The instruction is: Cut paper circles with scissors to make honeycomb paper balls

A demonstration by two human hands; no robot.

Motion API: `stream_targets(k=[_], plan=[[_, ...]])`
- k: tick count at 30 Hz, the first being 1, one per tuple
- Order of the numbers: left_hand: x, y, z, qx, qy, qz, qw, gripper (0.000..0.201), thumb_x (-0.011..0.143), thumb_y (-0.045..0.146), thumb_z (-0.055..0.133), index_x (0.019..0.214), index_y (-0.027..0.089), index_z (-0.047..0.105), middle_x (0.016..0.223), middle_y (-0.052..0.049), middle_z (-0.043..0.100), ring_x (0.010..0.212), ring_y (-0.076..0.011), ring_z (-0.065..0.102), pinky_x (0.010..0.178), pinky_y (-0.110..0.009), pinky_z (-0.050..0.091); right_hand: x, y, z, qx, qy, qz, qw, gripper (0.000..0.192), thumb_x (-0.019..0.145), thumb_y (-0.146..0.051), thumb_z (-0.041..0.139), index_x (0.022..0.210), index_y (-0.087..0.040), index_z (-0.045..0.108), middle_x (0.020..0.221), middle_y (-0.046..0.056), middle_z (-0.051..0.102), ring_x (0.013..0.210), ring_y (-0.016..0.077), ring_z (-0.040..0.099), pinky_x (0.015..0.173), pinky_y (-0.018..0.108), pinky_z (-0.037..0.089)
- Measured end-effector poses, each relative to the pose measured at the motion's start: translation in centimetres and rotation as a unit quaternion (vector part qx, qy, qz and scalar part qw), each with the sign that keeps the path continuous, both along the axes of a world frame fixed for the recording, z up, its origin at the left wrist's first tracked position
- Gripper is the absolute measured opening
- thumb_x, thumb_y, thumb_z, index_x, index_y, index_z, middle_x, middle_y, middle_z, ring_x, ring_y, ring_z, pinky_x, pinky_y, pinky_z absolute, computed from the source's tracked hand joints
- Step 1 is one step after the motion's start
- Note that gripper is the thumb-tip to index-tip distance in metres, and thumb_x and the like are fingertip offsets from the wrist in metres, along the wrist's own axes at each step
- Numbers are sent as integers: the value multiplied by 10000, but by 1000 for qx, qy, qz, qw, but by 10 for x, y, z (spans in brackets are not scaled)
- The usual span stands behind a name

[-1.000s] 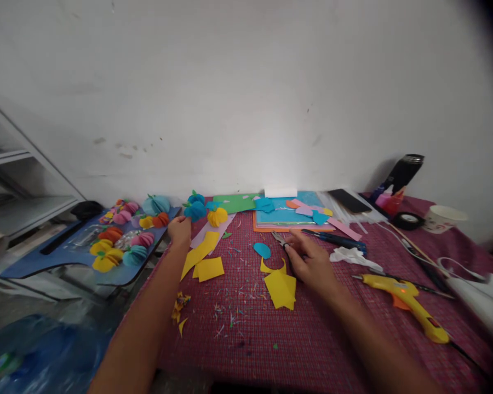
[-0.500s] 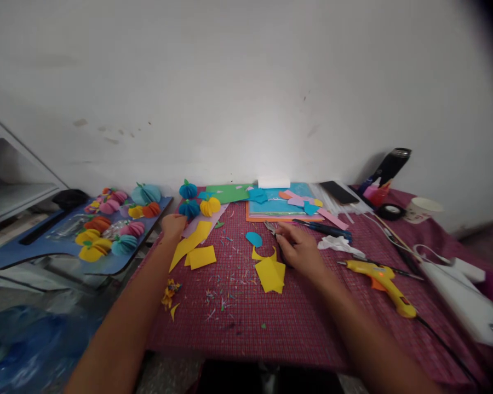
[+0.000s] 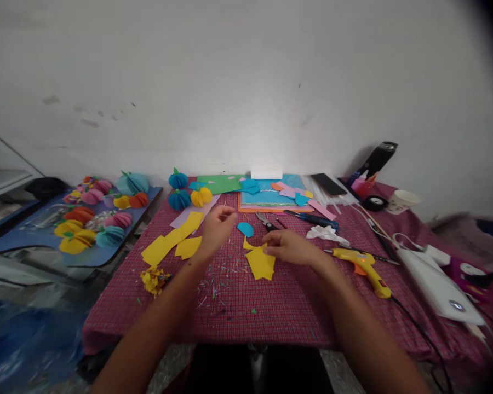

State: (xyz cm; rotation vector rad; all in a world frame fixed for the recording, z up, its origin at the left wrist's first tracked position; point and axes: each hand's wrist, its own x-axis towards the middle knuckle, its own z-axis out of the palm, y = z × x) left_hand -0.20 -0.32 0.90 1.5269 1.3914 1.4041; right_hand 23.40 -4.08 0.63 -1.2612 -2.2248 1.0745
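Observation:
My right hand point(image 3: 291, 247) lies low on the red checked tablecloth point(image 3: 271, 312), its fingertips pinching the upper edge of a cut yellow paper piece point(image 3: 259, 265). My left hand point(image 3: 217, 227) hovers just left of it with loosely curled fingers and nothing in it. A small blue paper cutout point(image 3: 245, 229) lies between the hands, a little farther back. Scissors point(image 3: 265, 220) rest just beyond my right hand. Yellow paper strips point(image 3: 168, 245) lie to the left of my left hand.
A yellow glue gun point(image 3: 363, 266), crumpled white paper point(image 3: 325, 233) and a blue pen point(image 3: 312, 218) lie to the right. A stack of coloured sheets point(image 3: 271, 200) and paper balls point(image 3: 179, 198) sit at the back. A blue tray point(image 3: 20, 243) holds several paper balls on the left. Cup point(image 3: 400, 201) and black bottle point(image 3: 378, 158) stand far right.
My left hand has come from the table's left edge near the paper balls to the middle. My right hand has slid from the scissors onto the yellow piece. The camera has tilted back.

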Motion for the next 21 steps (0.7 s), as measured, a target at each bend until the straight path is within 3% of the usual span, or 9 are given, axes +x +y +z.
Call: stream_targets(k=[3,7,11,15,18,21], plan=[[34,-5,-9,12,-32,-56,998,166,778,306,632,869,175,676,802,-28,678,691,-138,595,638,-257,463,-11,-5,0,23,-43,0,999,393,760,-225,645,1151,-179,657,890,47,702,698,155,621,591,231,432],[36,-5,-25,-22,-64,-84,994,176,778,317,639,877,176,674,799,-29,672,677,-132,589,631,-250,457,-22,-8,-6,21,-14,-11,1000,509,695,-78,594,1194,-177,624,899,46,678,708,143,600,587,220,410],[24,-7,-28,-76,-125,-123,982,253,795,407,642,871,167,665,795,-33,661,663,-135,591,607,-247,462,-22,-5,-4,-59,143,-62,986,362,742,-153,599,1102,-171,624,817,18,654,654,127,581,557,215,410],[27,-14,-19,-125,-174,-219,952,320,811,469,635,890,160,664,820,-36,652,698,-139,597,623,-245,469,-18,0,-4,-118,255,-145,949,139,764,-287,646,810,-163,603,566,-41,573,441,83,470,435,197,337],[31,-19,-18,-160,-204,-289,922,306,802,449,660,902,159,654,781,-14,628,661,-122,578,614,-239,461,-17,4,-8,-112,272,-191,937,225,774,-365,660,713,-182,544,439,-70,503,348,70,382,369,189,267],[32,-18,-23,-156,-187,-295,924,276,771,408,707,774,141,636,678,11,578,586,-91,521,560,-208,409,-18,6,-11,-105,272,-212,933,276,783,-416,658,699,-193,517,420,-67,513,325,74,377,344,185,252]])
